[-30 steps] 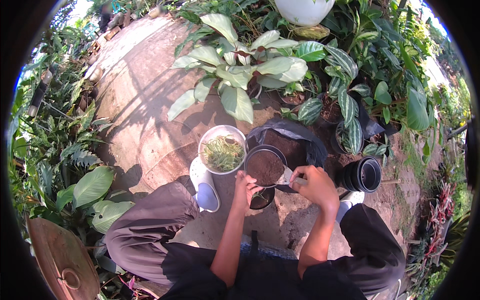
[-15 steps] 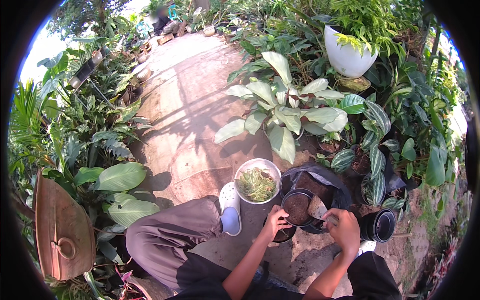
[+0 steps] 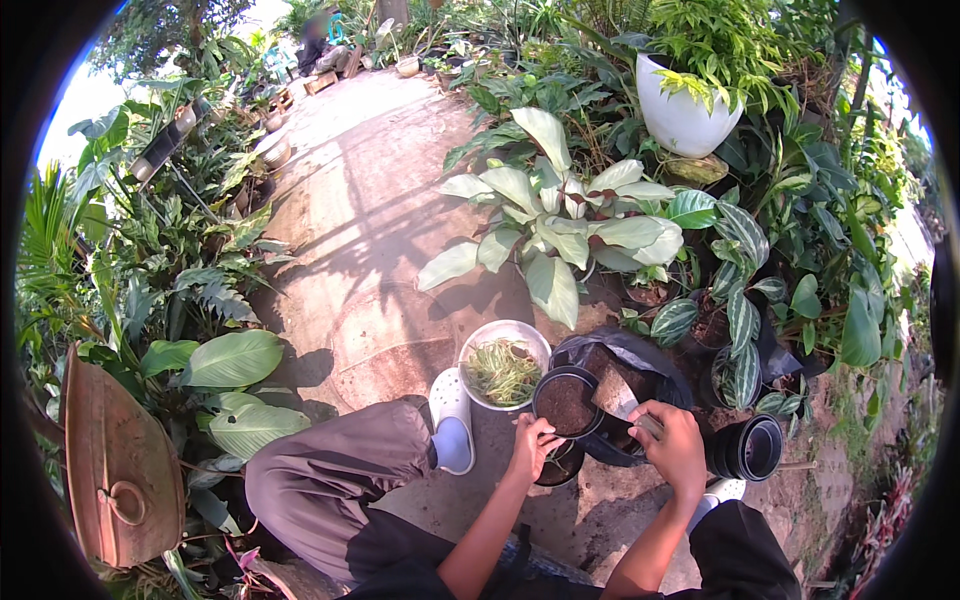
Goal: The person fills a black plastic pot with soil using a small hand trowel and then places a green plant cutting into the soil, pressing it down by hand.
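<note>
Head view: you sit on the concrete (image 3: 385,300) path side, both hands brought together in front of your knees.
Step in hand: by my judgement, you are putting soil (image 3: 562,402) into a pot (image 3: 578,434) with a trowel (image 3: 613,391).
Left grip: your left grip (image 3: 533,445) is clamped on the pot's near-left rim, thumb and fingers pinching it.
Right grip: your right grip (image 3: 672,442) is closed round the trowel's handle, the blade angled up and leftward.
Trowel: its blade overlaps the pot's right rim in this view and carries brown soil; whether metal touches rim, you cannot tell from here.
Next move: it seems to call for a steady left pinch and a level pot, with the blade tipped inward so soil does not spill over the edge.
Pot: black, round, its mouth facing up towards you, and soil shows across the inside; how firmly that is packed is unclear.
Place: the pot is between the bowl (image 3: 535,337) of green clippings (image 3: 500,372) and the black bag (image 3: 655,352) of soil, partly covering another pot (image 3: 562,468) below; what bears its weight is hidden.
Stack: nested black pots (image 3: 728,453) lie tilted beyond your right hand.
</note>
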### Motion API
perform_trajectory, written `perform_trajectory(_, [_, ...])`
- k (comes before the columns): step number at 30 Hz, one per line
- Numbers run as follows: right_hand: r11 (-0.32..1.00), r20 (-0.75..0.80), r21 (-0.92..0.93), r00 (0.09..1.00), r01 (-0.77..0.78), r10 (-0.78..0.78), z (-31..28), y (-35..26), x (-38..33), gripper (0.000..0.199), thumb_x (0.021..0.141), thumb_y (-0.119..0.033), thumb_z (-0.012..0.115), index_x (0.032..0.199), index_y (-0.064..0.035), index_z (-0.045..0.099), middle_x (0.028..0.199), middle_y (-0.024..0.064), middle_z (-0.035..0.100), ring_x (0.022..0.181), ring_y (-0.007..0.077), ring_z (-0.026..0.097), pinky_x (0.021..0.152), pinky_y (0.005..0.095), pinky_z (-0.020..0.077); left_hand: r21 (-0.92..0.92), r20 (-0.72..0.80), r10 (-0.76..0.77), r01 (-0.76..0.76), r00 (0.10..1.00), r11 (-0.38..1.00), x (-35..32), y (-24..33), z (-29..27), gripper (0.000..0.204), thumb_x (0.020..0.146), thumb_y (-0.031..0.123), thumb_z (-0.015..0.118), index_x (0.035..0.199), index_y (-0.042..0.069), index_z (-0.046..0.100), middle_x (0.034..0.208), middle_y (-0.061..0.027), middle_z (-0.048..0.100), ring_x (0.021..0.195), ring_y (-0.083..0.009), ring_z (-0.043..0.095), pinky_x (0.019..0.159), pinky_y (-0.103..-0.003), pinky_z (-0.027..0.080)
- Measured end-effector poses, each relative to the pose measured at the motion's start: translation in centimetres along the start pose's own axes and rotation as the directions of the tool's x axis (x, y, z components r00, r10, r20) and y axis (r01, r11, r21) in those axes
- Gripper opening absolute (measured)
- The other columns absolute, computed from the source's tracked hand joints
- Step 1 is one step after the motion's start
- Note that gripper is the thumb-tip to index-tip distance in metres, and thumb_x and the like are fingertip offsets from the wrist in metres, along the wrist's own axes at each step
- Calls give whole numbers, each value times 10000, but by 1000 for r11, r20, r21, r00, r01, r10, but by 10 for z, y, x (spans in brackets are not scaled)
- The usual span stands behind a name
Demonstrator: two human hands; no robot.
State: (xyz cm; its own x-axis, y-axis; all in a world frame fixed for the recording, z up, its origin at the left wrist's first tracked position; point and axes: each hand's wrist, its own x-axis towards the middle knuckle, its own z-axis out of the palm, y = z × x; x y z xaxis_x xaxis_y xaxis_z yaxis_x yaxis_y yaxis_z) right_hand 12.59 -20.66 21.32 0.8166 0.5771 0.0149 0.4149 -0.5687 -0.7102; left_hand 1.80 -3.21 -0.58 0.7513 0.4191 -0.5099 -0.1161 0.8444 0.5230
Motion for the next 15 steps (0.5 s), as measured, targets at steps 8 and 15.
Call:
perform_trajectory(8, [995,-5,1,995,105,-105,5,-7,5,248,739,-20,765,974,-88,722,906,126,680,838,349,666,726,425,480,-131,49,1,5,999,991,-11,7,25,245,845,-13,590,964,129,430,1024,-67,524,982,-292,588,965,-528,532])
perform_trajectory(15, [983,-46,11,982,185,-184,9,-15,12,273,736,-8,763,986,-116,764,773,106,583,653,279,580,636,399,423,-15,96,62,-61,993,998,-7,8,17,267,873,4,607,990,155,420,937,-22,536,914,-178,594,847,-460,551])
